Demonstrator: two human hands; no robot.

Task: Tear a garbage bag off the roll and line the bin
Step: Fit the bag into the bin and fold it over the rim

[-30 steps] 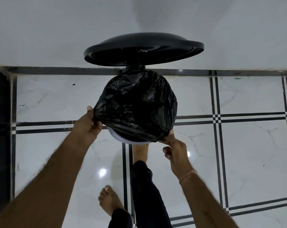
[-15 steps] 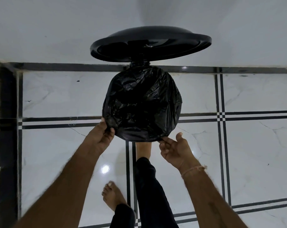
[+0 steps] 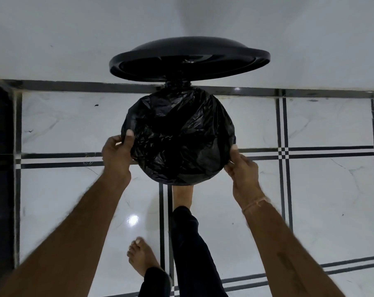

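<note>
1. A crinkled black plastic garbage bag (image 3: 178,136) is stretched over the mouth of a round bin at the centre of the frame, covering the rim all the way round, so the bin itself is hidden beneath it.
2. The left hand (image 3: 117,155) clasps the bag's edge at centre left, thumb (image 3: 129,136) pressed on top of the plastic and fingers curled underneath.
3. The right hand (image 3: 242,170) pinches the bag's edge at centre right, thumb tip on the plastic, fingers folded tight below.
4. The bin's round black plastic lid (image 3: 189,57) stands raised above the bag in the upper centre, against a white wall (image 3: 53,35).
5. One bare foot (image 3: 183,195) reaches under the bag's lower edge; the other foot (image 3: 142,257) rests on the glossy white marble floor with black line borders (image 3: 321,200) at lower centre.
</note>
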